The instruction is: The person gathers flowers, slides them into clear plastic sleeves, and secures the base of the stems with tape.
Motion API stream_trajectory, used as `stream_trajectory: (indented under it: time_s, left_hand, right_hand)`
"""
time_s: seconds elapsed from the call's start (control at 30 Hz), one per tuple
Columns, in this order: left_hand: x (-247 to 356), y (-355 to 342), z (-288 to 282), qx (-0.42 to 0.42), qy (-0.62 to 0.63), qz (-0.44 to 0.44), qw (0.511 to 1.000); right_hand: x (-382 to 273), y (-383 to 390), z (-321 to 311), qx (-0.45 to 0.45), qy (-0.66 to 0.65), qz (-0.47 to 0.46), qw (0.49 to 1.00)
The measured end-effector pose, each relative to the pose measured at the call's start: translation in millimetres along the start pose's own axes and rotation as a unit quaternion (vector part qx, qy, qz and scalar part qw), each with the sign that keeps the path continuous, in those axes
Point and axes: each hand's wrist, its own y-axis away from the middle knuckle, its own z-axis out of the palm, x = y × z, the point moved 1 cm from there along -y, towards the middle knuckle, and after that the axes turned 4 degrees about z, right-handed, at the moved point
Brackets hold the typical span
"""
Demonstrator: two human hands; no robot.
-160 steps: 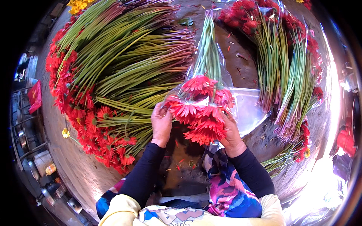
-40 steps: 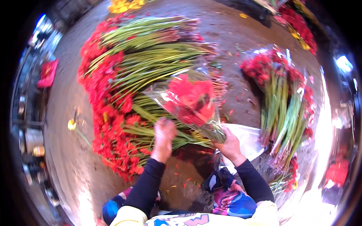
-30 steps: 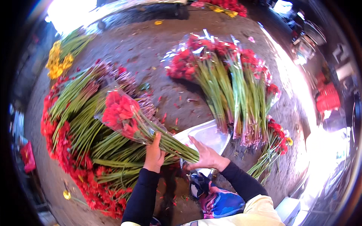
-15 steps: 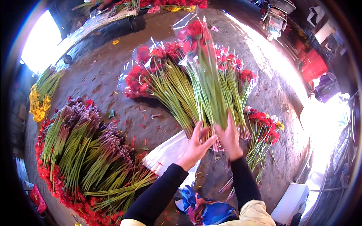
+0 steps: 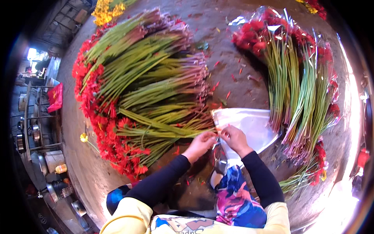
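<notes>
A wide heap of red gerbera daisies [image 5: 159,93] lies on the left, blooms outward and stem ends toward the middle. My left hand [image 5: 201,145] is closed at the stem ends of the nearest bunch [image 5: 167,130], gripping the stems. Right beside it, my right hand [image 5: 233,138] is pinched at the tips of those same stems; whatever its fingers hold is too small to make out. Under and beyond the right hand lies a stack of clear-white plastic sleeves [image 5: 249,117]. Sleeved red bunches [image 5: 300,74] lie fanned out on the right.
Loose stems with red blooms [image 5: 317,163] lie at the right. Yellow flowers [image 5: 107,11] sit at the far left. Pots and a rack [image 5: 35,132] line the left side, near a red bag [image 5: 55,97]. Fallen petals dot the dirt floor [image 5: 230,89].
Both hands have left the sleeved bunch, which now lies among the others on the right. They have come to the stem ends of the heap, and my view has swung left.
</notes>
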Motion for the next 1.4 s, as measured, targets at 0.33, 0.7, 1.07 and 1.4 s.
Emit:
stream_trajectory:
  time_s: [0.33,0.7,1.07,1.4]
  left_hand:
    - [-15,40,-31,0.037,-0.016,-0.076,0.996]
    - [-28,28,-22,0.0,-0.009,-0.09,0.996]
    - [-9,19,-17,0.005,-0.009,-0.069,0.998]
    - [4,-21,20,-0.105,-0.259,0.216,0.935]
  right_hand:
    - [51,36,69,0.157,-0.087,0.221,0.959]
    - [77,34,65,0.143,-0.107,0.19,0.965]
    - [34,16,2,0.105,-0.131,0.112,0.979]
    - [-43,-8,-42,0.032,-0.412,0.114,0.904]
